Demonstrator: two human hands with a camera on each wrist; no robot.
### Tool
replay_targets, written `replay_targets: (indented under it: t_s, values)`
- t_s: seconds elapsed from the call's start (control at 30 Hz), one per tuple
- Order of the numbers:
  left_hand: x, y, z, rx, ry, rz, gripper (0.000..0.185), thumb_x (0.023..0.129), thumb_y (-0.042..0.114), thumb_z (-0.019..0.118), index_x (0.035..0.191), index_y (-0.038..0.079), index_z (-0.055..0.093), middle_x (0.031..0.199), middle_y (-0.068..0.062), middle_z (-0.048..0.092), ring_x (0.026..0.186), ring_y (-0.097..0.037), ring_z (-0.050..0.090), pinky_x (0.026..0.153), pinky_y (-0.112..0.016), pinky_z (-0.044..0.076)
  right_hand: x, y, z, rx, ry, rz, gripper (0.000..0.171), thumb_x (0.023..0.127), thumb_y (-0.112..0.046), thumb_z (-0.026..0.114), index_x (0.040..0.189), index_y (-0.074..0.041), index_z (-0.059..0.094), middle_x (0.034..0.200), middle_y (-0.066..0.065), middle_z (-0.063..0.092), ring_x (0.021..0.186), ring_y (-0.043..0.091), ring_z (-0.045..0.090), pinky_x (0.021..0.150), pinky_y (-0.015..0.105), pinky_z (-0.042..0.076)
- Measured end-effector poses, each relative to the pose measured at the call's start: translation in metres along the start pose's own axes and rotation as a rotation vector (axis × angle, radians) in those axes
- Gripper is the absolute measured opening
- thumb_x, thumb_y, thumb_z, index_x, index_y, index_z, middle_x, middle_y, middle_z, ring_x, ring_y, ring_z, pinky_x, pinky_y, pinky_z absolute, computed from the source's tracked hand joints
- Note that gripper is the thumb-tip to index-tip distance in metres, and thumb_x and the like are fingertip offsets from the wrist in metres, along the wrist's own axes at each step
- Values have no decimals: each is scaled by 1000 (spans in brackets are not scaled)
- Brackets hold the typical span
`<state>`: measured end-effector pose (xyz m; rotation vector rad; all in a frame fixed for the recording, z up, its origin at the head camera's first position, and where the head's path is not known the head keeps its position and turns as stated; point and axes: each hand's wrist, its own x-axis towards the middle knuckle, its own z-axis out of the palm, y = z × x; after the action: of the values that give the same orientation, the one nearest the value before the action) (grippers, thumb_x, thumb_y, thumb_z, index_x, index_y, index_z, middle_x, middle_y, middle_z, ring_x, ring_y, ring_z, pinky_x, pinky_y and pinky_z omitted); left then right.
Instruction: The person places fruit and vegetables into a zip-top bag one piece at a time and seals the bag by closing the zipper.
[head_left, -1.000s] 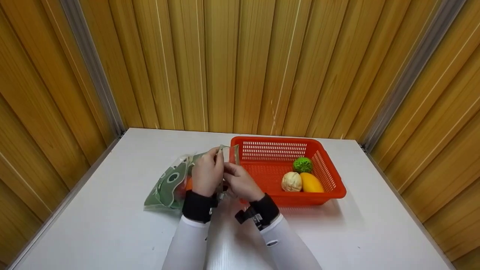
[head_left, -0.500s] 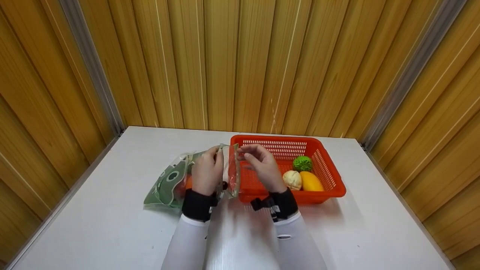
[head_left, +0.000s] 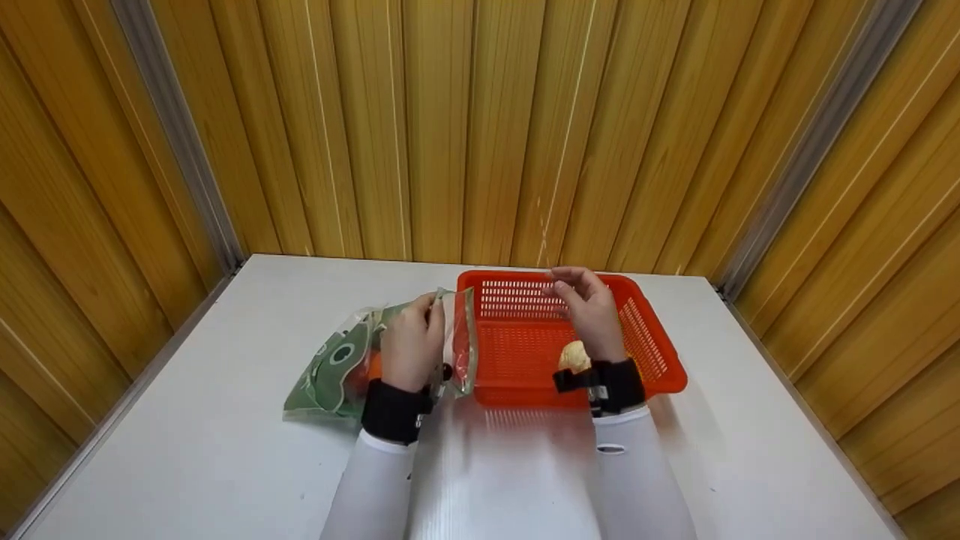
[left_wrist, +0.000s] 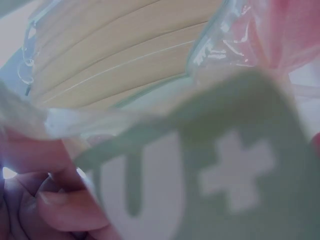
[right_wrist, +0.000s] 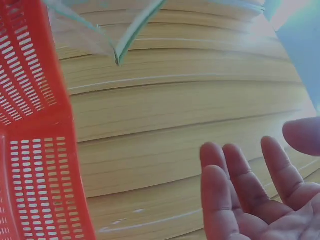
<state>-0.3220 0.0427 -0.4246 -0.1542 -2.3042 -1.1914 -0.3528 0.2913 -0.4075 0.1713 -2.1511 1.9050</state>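
Observation:
My left hand (head_left: 411,343) grips the edge of a green-and-clear plastic bag (head_left: 319,386) near its mouth, which faces right. Inside the bag something orange (head_left: 375,366) and something dark and round (head_left: 448,371) show, their kinds unclear. Printed letters on the bag fill much of the left wrist view, where curled fingers (left_wrist: 75,212) hold its rim. Over the red plastic basket (head_left: 480,397) hovers my right hand (head_left: 596,319), holding nothing, its fingers apart and slightly bent. A cream-coloured wrinkled ball (head_left: 574,357) lies in the basket, partly hidden by the right hand and wrist.
The basket and bag stand side by side on a white table (head_left: 187,450). The bag's mouth overlaps the basket's left rim in the head view. Yellow wood-look panels (head_left: 442,135) wall the table at the back and both sides.
My right hand has left the bag's mouth and moved right over the basket, now covering the green ball and the yellow fruit. The left hand keeps its hold on the bag.

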Motion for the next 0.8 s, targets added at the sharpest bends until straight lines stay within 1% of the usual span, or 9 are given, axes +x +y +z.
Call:
replay_targets:
  t_s: [0.1,0.2,0.3,0.37,0.43,0.53,0.67,0.73,0.8]
  values:
    - [0,1,-1,-1,0,-15,29,104,17,56,118,-1,74,83,-15,72,67,-23,58,64,-41,50,11,3,-12,-71,13,-13,26,106,-8,53,130,-1,61,132,18,64,103,10,66,81,26,53]
    - [0,2,-1,-10,-8,-28,31,104,18,56,120,-1,74,89,-17,75,70,-25,61,68,-44,52,22,8,-21,-237,-36,-22,29,104,-12,58,132,-1,61,133,20,63,115,23,63,92,34,50]
    - [0,1,-2,-10,-7,-29,31,104,18,56,120,-1,74,94,-18,76,72,-26,64,69,-46,54,31,15,-27,-458,-159,21,38,103,-19,61,136,-2,58,141,21,59,129,34,56,106,46,45]
    - [0,1,-2,-6,-2,-27,30,104,18,56,119,-1,74,94,-18,76,73,-27,65,70,-47,54,35,20,-29,-603,-265,68,44,102,-25,63,140,-3,56,146,22,55,136,39,52,112,53,43]
    - [0,1,-2,-9,-2,-29,30,104,18,56,118,0,75,91,-18,75,72,-27,64,70,-47,54,38,23,-29,-738,-368,106,48,101,-29,64,141,-4,55,149,23,54,138,40,51,114,56,41]
    - [0,0,-2,-5,2,-18,30,104,18,56,117,-1,75,86,-17,74,69,-26,62,67,-46,53,41,25,-28,-922,-496,116,49,99,-31,67,138,-2,59,144,24,58,134,41,55,111,56,44]
    - [0,0,-1,-4,7,-8,30,104,17,56,119,-2,74,93,-18,76,71,-27,65,67,-47,54,43,31,-28,-1151,-638,116,48,93,-31,73,130,-2,65,133,20,67,123,37,63,103,53,50]
    - [-1,1,0,-6,6,-13,31,104,17,56,120,-2,73,98,-19,77,75,-29,68,70,-48,55,42,35,-27,-1227,-712,124,49,90,-33,77,128,-2,68,129,18,70,119,35,65,100,51,52]
    - [-2,1,0,-5,-1,-21,30,104,17,56,121,-1,73,95,-18,76,76,-29,67,70,-48,55,40,40,-27,-1253,-768,150,51,87,-34,81,126,-4,69,125,15,71,114,31,66,97,47,54]
